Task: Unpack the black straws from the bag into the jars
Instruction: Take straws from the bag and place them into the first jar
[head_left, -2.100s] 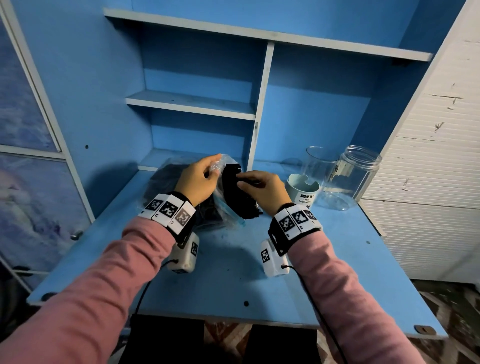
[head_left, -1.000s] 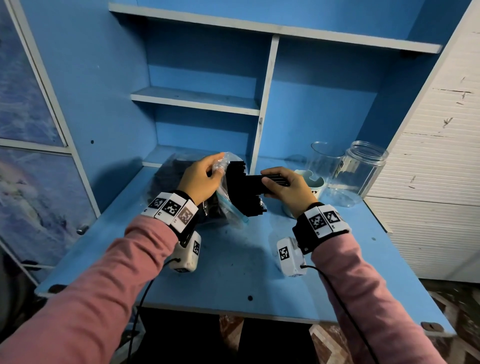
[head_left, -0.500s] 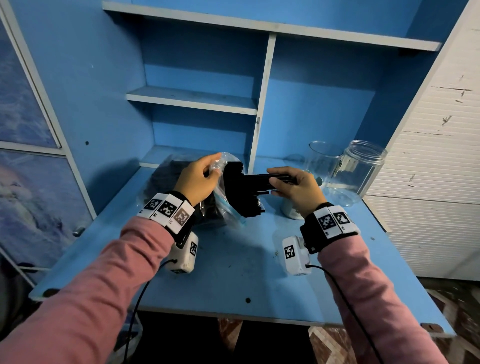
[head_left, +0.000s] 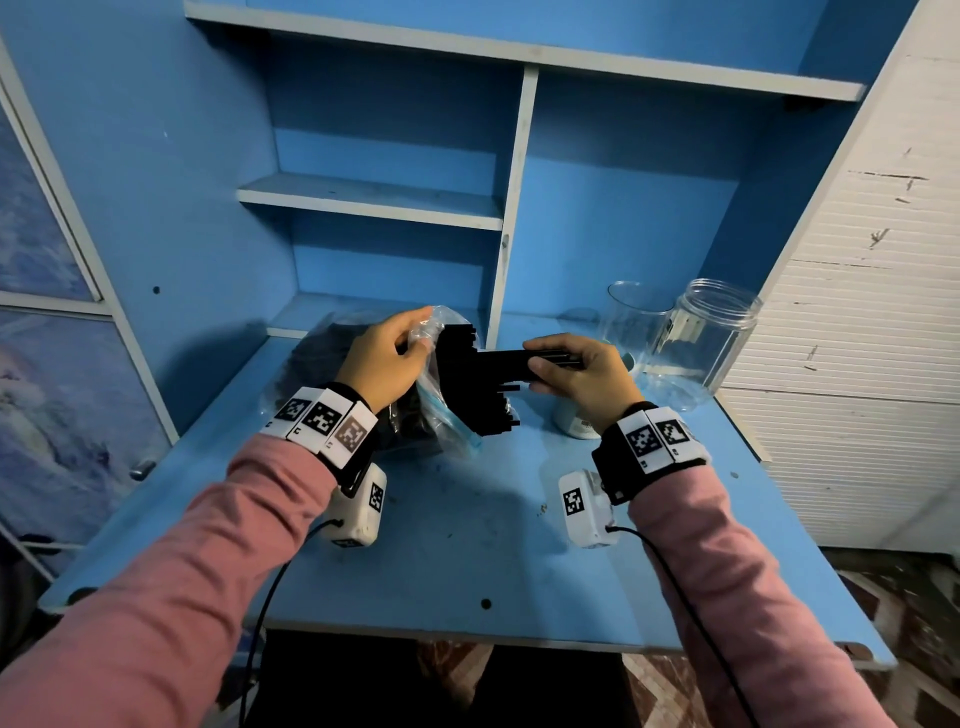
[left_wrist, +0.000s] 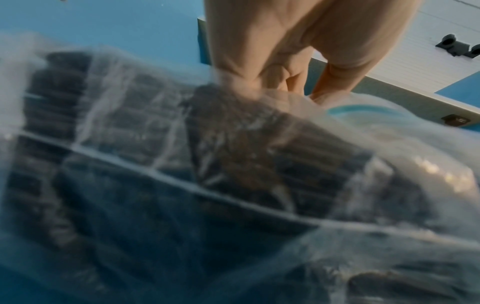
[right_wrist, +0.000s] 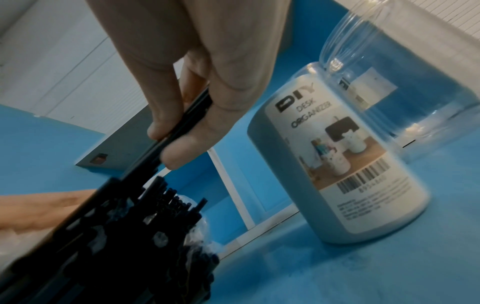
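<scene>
A clear plastic bag (head_left: 441, 426) (left_wrist: 233, 164) full of black straws (head_left: 467, 395) (right_wrist: 130, 236) lies on the blue desk (head_left: 467, 545), its mouth facing right. My left hand (head_left: 384, 358) (left_wrist: 285, 61) pinches the bag's upper rim. My right hand (head_left: 576, 369) (right_wrist: 182, 115) pinches a small bunch of black straws (head_left: 514, 358) drawn partly out of the mouth, level above the desk. Two clear empty jars (head_left: 711, 338) (head_left: 634, 317) stand at the back right. A white labelled jar (right_wrist: 337, 164) (head_left: 571, 423) stands just under my right hand.
Blue shelving (head_left: 374, 202) with a white upright divider (head_left: 511, 208) rises behind the desk. A white slatted cabinet (head_left: 857, 338) borders the desk on the right. A glazed panel (head_left: 47, 364) stands at the left.
My right hand has drawn a bunch of straws out of the bag toward the right, further with each frame. My left hand keeps holding the bag's rim in place.
</scene>
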